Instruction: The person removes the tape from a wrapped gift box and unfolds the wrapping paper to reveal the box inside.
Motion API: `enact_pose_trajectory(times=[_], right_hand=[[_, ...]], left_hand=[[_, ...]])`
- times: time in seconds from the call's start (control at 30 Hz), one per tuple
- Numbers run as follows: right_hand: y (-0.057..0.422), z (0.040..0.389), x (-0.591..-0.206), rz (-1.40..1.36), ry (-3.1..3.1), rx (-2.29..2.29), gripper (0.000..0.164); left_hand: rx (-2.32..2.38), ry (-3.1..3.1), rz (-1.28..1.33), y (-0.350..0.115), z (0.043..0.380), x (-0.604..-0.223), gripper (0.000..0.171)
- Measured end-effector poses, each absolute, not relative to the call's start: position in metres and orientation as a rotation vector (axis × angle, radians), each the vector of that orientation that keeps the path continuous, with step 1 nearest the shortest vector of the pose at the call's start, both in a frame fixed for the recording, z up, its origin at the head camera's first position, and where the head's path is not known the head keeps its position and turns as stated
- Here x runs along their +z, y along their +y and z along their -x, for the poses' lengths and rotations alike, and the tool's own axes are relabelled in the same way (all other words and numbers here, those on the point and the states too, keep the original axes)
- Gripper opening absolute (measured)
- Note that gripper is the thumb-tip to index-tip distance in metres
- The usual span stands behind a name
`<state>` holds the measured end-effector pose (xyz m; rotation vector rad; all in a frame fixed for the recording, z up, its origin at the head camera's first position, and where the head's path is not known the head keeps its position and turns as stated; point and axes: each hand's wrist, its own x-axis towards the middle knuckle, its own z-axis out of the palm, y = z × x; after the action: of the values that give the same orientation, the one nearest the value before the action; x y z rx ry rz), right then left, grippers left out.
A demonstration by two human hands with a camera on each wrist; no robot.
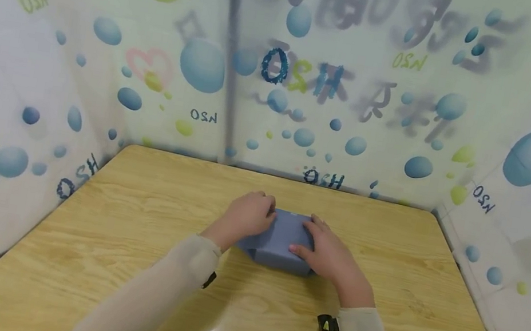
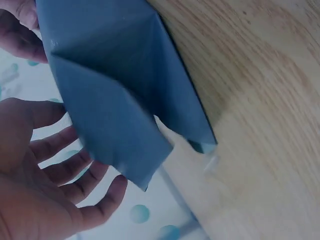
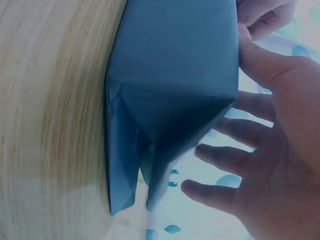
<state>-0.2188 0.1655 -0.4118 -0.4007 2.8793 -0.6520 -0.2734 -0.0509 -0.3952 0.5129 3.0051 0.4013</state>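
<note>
A box-shaped package in blue wrapping paper (image 1: 285, 237) lies on the wooden table between the two hands. My left hand (image 1: 248, 215) holds its left far edge, and the fingertips touch the paper in the left wrist view. At that end an unsealed paper flap (image 2: 107, 125) sticks out, its sides creased inward. My right hand (image 1: 332, 254) grips the right side, thumb on the top face and fingers toward the far side. Another folded, loose flap (image 3: 170, 135) juts from the end in the right wrist view. What is inside the paper is hidden.
The light wooden table (image 1: 145, 198) reaches back to a wall (image 1: 178, 94) printed with blue and green drops and lettering. Similar side walls (image 1: 19, 109) stand close on both sides. A dark strap (image 1: 327, 325) sits at the right wrist.
</note>
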Motion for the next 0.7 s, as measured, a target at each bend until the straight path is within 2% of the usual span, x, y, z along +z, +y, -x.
enact_pose_trajectory(times=[0.13,0.27,0.37,0.53,0.6,0.7], right_hand=[[0.169,0.211,-0.41,0.395,2.962,-0.572,0.078],[0.172,0.198,-0.405,0.407,3.045,-0.46,0.069],[0.177,0.183,-0.399,0.454,3.127,-0.412,0.056],[0.193,0.151,-0.384,0.619,3.154,-0.469,0.022],[0.201,0.138,-0.38,0.684,3.016,-0.546,0.019],[0.212,0.12,-0.384,0.737,2.815,-0.558,0.013]], left_hand=[[0.277,3.037,-0.475,-0.05,0.26,-0.385,0.035],[0.292,3.035,-0.523,-0.053,0.247,-0.376,0.026],[0.376,2.997,-0.652,-0.06,0.233,-0.369,0.019],[0.412,2.836,-0.848,-0.08,0.197,-0.357,0.015],[0.357,2.756,-0.867,-0.09,0.18,-0.357,0.023],[0.182,2.693,-0.892,-0.103,0.156,-0.368,0.049]])
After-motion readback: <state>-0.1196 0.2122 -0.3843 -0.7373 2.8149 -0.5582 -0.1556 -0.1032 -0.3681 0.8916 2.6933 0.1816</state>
